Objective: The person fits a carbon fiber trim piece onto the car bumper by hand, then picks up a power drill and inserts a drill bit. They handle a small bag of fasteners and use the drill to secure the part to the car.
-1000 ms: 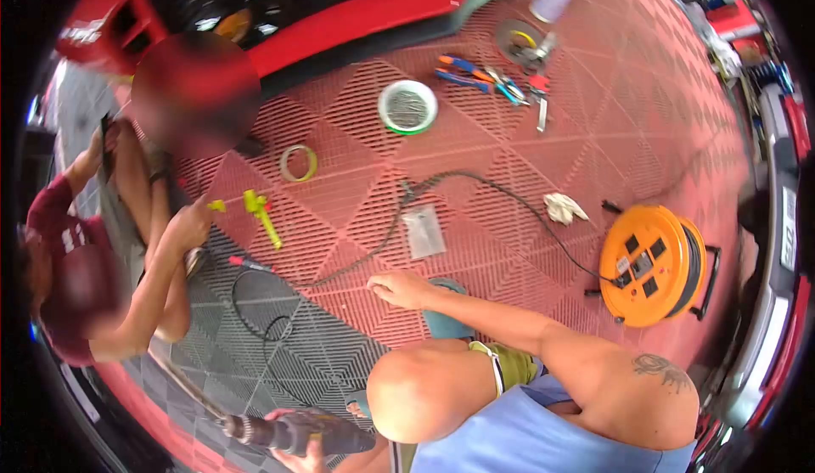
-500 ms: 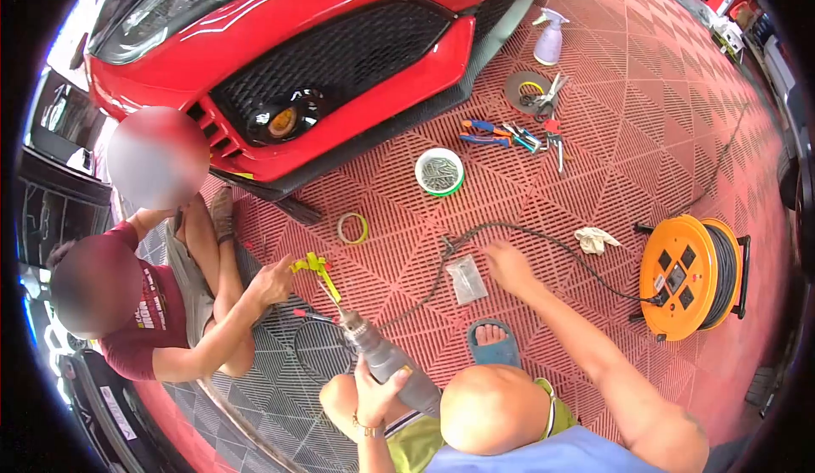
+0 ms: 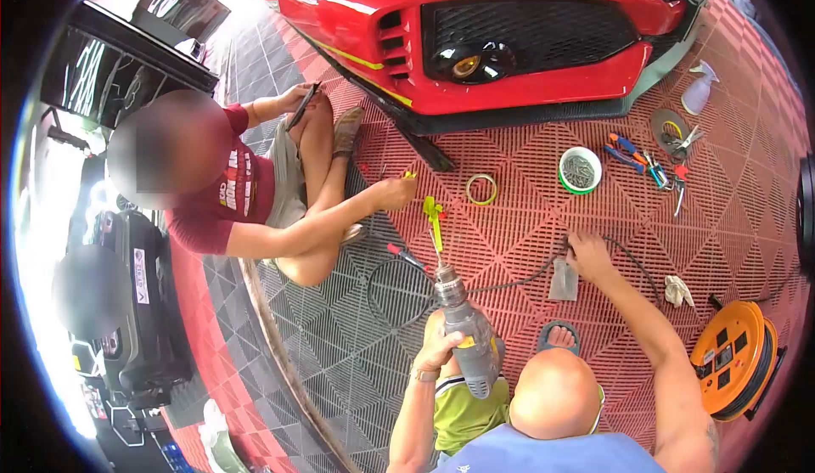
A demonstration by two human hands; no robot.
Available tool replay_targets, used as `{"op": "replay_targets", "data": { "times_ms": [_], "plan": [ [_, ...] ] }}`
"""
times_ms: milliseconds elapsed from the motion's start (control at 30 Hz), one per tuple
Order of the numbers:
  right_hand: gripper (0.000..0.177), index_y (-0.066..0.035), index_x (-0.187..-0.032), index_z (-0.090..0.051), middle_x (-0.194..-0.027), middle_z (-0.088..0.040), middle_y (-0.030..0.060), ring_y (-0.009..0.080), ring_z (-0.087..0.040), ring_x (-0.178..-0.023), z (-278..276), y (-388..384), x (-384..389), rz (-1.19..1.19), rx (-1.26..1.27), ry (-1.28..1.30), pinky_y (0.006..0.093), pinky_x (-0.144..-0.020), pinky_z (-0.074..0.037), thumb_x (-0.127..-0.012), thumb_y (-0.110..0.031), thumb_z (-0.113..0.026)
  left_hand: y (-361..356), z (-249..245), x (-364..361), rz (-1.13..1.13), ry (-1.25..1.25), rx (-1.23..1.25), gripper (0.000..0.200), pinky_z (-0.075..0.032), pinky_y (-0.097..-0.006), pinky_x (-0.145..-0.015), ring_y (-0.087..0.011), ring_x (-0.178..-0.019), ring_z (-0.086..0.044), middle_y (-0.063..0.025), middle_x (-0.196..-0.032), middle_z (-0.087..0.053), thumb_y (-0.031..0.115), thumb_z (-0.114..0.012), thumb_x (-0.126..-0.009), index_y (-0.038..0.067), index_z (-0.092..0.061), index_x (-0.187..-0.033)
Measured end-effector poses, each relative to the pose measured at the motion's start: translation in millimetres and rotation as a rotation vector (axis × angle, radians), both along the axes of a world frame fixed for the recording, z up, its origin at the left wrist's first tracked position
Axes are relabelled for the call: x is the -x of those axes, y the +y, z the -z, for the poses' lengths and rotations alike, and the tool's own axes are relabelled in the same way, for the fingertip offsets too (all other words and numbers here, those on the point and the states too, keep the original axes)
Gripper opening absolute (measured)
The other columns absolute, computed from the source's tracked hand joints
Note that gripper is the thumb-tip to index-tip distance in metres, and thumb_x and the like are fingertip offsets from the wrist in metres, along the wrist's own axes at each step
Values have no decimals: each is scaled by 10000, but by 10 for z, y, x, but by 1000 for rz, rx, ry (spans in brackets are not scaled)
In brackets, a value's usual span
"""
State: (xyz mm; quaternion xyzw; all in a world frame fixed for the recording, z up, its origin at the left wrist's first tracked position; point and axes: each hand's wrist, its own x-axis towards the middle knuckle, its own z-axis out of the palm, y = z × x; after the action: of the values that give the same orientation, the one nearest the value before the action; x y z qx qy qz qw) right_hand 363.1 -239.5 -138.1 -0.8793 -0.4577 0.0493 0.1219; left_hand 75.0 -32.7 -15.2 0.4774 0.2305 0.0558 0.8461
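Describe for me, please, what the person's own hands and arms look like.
The left hand and right hand wear no gloves. A narrow band circles the left wrist; none shows on the right. The blue top leaves both arms without sleeves, and a dark tattoo shows on the right one.

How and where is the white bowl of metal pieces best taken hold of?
The white bowl is probably best held by its outer wall, from the near side, fingers curved around: it is round, upright and open, so tilting could spill its metal pieces; pliers lie to its right.
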Motion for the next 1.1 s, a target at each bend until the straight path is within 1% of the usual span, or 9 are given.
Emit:
{"op": "replay_targets", "data": {
  "times_ms": [167,300,433,500,633,700,767,1033,1100],
  "plan": [
    [205,-25,-901,-499,-690,-579,199,395,-601,-650,-913,-159,517,312,-389,511,444,-564,-458,-773,-131,-619,-140,555,-119,-147,27,216,613,-503,-305,-719,-156,-793,-601,-81,-922,-632,546,-608,-795,-9,-578,-1054],
    [267,-19,-733,-513,-567,-519,138,258,-523,-477,-1463,-32,849,289,-479,606,371,-471,-409,-778,-175,-725,-213,399,-303,-98,-3,276,607,-520,-314,-699,-184,-771,-626,-122,-927,-652,505,-621,-775,-32,-572,-1053],
    [255,-20,-721,-490,-570,-551,105,192,-548,-474,-1560,125,1005,216,-517,566,329,-462,-426,-844,-148,-673,-281,274,-365,-80,-37,223,602,-527,-325,-731,-203,-813,-636,-170,-1007,-658,465,-633,-773,-38,-556,-1093],
    [218,-20,-769,-519,-595,-583,71,139,-560,-493,-1529,195,1041,435,-660,1090,289,-466,-449,-899,-160,-625,-292,216,-401,-15,-35,197,673,-531,-352,-764,-252,-864,-626,-183,-1038,-631,443,-639,-778,-31,-472,-1226],
    [260,-10,-837,-533,-631,-603,68,126,-587,-521,-1677,285,967,526,-755,1439,255,-464,-454,-960,-239,-547,-451,271,-367,-7,-11,165,669,-517,-359,-805,-241,-910,-609,-146,-1010,-613,388,-628,-807,-10,-416,-1301],
    [291,-14,-814,-517,-634,-605,69,130,-594,-518,-1685,268,948,478,-721,1407,248,-462,-460,-967,-261,-534,-481,384,-348,11,-30,103,706,-509,-366,-821,-235,-919,-599,-130,-1001,-602,417,-618,-835,3,-369,-1351],
    [288,-16,-816,-521,-633,-605,73,131,-592,-507,-1689,256,944,383,-697,1417,246,-462,-466,-967,-260,-535,-523,187,-391,-84,-134,317,523,-485,-309,-838,-162,-907,-595,-59,-1029,-628,332,-613,-891,4,-479,-1277],
    [316,-31,-740,-518,-614,-576,53,109,-577,-507,-1973,174,984,343,-681,1385,247,-458,-461,-960,-255,-549,-667,7,-342,-56,-131,211,440,-463,-306,-899,-138,-1009,-574,-58,-1119,-617,259,-633,-895,-2,-534,-1236],
    [321,-28,-727,-516,-613,-569,45,99,-571,-513,-2036,138,981,302,-626,1179,248,-447,-455,-953,-252,-560,-702,-54,-362,-82,-111,154,436,-461,-305,-901,-136,-1011,-572,-56,-1118,-615,232,-641,-890,0,-526,-1241]
  ]
}}
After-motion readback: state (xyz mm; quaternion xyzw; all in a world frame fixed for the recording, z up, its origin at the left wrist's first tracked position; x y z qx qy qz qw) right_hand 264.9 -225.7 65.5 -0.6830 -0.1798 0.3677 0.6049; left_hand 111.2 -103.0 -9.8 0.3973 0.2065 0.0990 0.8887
